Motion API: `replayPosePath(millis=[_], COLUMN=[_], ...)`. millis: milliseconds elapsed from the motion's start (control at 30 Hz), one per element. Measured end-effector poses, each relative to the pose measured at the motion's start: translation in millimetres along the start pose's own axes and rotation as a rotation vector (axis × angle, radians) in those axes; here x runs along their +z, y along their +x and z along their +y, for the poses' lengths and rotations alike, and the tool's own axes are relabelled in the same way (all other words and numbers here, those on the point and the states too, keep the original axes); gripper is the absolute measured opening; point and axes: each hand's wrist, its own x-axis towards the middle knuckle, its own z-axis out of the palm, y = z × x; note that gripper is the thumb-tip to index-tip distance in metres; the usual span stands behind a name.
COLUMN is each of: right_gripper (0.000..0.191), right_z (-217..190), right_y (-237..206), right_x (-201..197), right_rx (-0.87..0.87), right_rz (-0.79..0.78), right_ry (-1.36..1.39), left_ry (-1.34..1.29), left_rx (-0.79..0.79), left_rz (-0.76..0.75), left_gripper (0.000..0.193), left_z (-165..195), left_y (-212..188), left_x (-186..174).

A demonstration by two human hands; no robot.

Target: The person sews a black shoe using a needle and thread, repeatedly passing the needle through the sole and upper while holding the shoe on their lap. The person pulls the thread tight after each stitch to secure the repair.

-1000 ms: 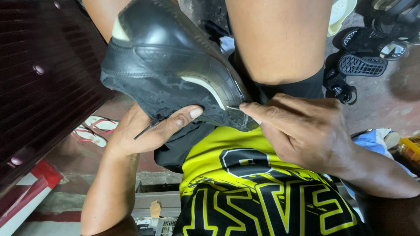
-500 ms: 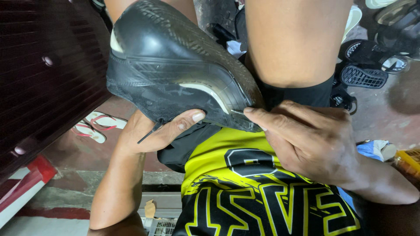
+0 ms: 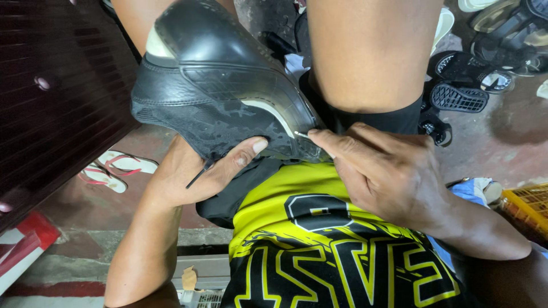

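Centrally, we recorded one black leather shoe (image 3: 222, 85), lying on its side in the upper middle of the frame, sole edge turned toward us, wedged between two bare legs.

Item: left hand (image 3: 197, 171), lower left of centre. It cupped the shoe from beneath, its thumb pressed flat against the dark sole. A thin dark tool or thread end (image 3: 198, 174) stuck out from this palm; we could not tell which it was.

Item: right hand (image 3: 388, 177), right of centre. Its fingers (image 3: 328, 140) were pinched together on a thin metal needle (image 3: 301, 134), whose tip met the sole's edge near the shoe's pale side stripe.

Item: yellow and black jersey (image 3: 319, 251), lower middle of the frame, directly below both hands.

Item: dark wooden panel (image 3: 51, 102), filling the upper left.

Item: pair of white flip-flops with red straps (image 3: 114, 170), on the reddish floor at the left, below the panel.

Item: heap of black sandals (image 3: 474, 85), upper right, well apart from the shoe.

Item: yellow plastic crate (image 3: 528, 202), right edge, only partly in view.
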Motion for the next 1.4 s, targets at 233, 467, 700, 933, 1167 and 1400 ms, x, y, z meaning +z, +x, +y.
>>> replayPosePath(millis=[233, 467, 700, 933, 1167, 1400], right_gripper=[0.041, 0.047, 0.048, 0.045, 0.041, 0.034], right_z=[3.3, 4.1, 6.7, 5.4, -5.7, -5.1], right_y=[-0.2, 4.9, 14.2, 13.5, 23.5, 40.7], right_x=[1.7, -8.1, -18.4, -10.4, -16.4, -14.7], right_rx=[0.06, 0.025, 0.07, 0.065, -0.006, 0.036], right_rz=[-0.073, -0.112, -0.233, -0.267, -0.293, -0.477], right_ry=[-0.062, -0.132, -0.062, -0.112, -0.323, -0.34], left_ry=[0.123, 0.134, 0.109, 0.073, 0.1, 0.045], left_rx=[-0.028, -0.118, -0.09, -0.161, -0.137, -0.119], left_rz=[0.031, 0.107, 0.095, 0.08, 0.091, 0.098], left_gripper=[0.016, 0.019, 0.02, 0.019, 0.013, 0.014], left_z=[5.5, 9.3, 9.1, 13.9, 15.1, 11.7], left_y=[4.4, 5.1, 6.7, 8.0, 8.9, 13.3], left_x=[7.4, 18.4, 16.9, 17.3, 25.5, 28.7])
